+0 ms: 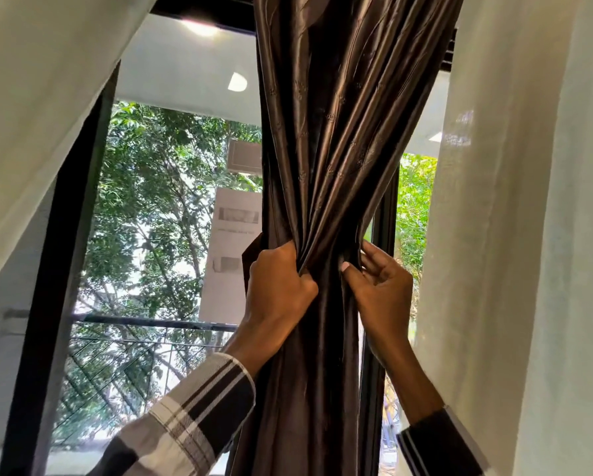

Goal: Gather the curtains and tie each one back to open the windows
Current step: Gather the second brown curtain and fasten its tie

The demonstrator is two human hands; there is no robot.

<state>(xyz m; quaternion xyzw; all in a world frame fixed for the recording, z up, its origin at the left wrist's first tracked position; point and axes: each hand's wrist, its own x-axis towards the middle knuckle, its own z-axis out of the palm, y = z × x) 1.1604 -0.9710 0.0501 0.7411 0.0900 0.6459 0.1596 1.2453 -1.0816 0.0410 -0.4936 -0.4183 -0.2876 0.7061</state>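
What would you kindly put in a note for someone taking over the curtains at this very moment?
Left hand: grips the gathered brown curtain at mid-height.
Right hand: fingers curled round the same bunch from the right side.
Brown curtain: pulled into a tight bunch in front of the window, not tied; no tie-back is in view.
White curtains: one hangs at the left, one at the right; both hang loose where visible.
Done: brown curtain gathered.
Left: tie it back, then gather and tie the white ones.

Both arms wear long sleeves (199, 413) of plaid (white with black and brown stripes), cuffs loose.
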